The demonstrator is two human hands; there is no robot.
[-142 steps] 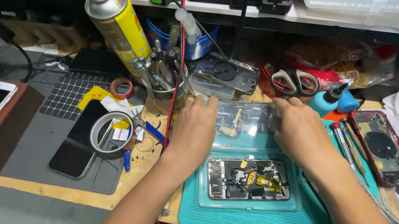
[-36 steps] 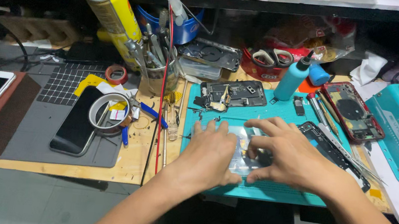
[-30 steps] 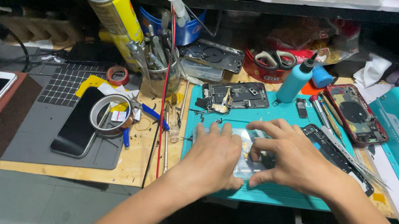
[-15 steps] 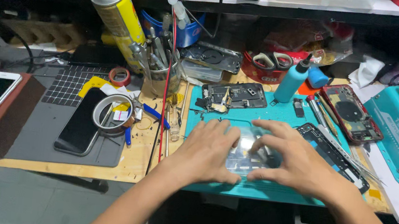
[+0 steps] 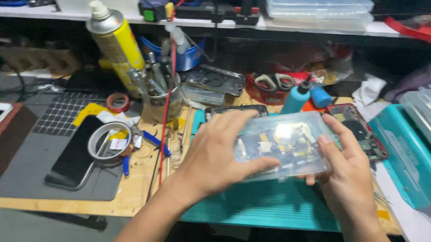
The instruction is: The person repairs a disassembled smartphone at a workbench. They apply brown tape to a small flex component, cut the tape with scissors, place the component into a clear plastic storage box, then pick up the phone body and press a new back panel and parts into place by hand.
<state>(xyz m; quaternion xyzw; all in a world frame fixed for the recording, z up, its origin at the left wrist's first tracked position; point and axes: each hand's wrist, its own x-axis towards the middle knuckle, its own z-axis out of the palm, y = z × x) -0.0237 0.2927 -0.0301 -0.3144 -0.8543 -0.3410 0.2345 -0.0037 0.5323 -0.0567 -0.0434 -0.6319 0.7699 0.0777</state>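
Both hands hold a clear plastic case point(image 5: 283, 147) above the teal mat point(image 5: 270, 207) on the worktop point(image 5: 132, 197); small phone parts show through its lid, with glare on top. The left hand point(image 5: 217, 156) has its grip closed on the case's left end, thumb under the near edge, fingers spread over the lid; the right hand point(image 5: 346, 175) clasps the right end, fingers curled up its side. Behind the case stands a light blue squeeze bottle point(image 5: 297, 99) with a dark cap; to the left, a tilted yellow spray can point(image 5: 116, 44) with a white cap, beside a cup of tools point(image 5: 157, 91). A dark phone point(image 5: 74, 151) lies on the grey mat point(image 5: 24, 165), a tape ring point(image 5: 108, 142) overlapping it; a small red tape roll point(image 5: 118, 103) sits behind.
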